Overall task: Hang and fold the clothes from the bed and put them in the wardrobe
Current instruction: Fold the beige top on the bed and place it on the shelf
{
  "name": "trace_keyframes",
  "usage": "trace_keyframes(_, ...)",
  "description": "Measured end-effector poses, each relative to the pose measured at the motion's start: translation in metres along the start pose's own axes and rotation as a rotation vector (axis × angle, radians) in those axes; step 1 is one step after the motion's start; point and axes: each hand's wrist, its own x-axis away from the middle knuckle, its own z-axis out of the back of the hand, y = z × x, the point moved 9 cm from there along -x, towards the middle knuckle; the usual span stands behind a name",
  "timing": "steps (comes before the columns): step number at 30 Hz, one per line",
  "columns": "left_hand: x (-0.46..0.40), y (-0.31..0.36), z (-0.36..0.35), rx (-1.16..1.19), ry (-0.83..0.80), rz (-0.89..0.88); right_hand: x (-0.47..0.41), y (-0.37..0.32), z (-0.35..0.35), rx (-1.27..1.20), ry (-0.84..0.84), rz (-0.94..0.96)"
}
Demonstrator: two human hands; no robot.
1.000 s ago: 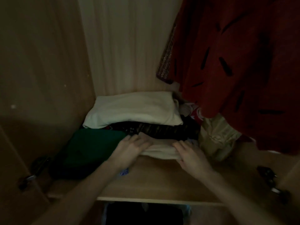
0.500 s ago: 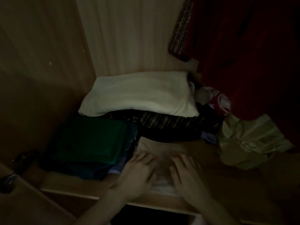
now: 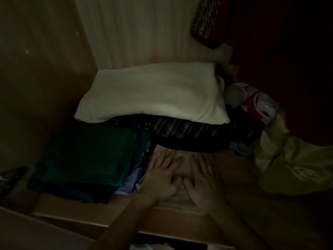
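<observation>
Folded garment: a pale beige folded garment [image 3: 182, 195] lies on the wardrobe shelf [image 3: 86, 213], near its front edge, under both hands.
Left hand: the left hand [image 3: 162, 177] lies flat on the garment's left part, fingers straight and spread, pressing down.
Right hand: the right hand [image 3: 203, 181] lies flat just beside it on the right part, fingers straight; the two hands touch at the thumbs.
Left of it: a green folded stack [image 3: 86, 156] sits just beside the garment, over darker blue cloth.
Behind it: a dark striped cloth [image 3: 189, 130] touches the garment's far edge, with a white folded piece [image 3: 153, 94] lying on top of it.
Right of it: a crumpled yellowish cloth [image 3: 292, 168] lies near, partly under a hanging red garment [image 3: 288, 69] that shades that side.
Change: half a second ago the hands sat nearer the shelf's front edge; both have slid further onto the garment, and it lies pushed closer against the striped cloth.
</observation>
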Motion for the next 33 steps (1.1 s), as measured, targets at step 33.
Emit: trace_keyframes(33,0.021,0.003,-0.007,-0.093,0.005,0.1,0.014,0.008,-0.003,0.012,0.057,0.032)
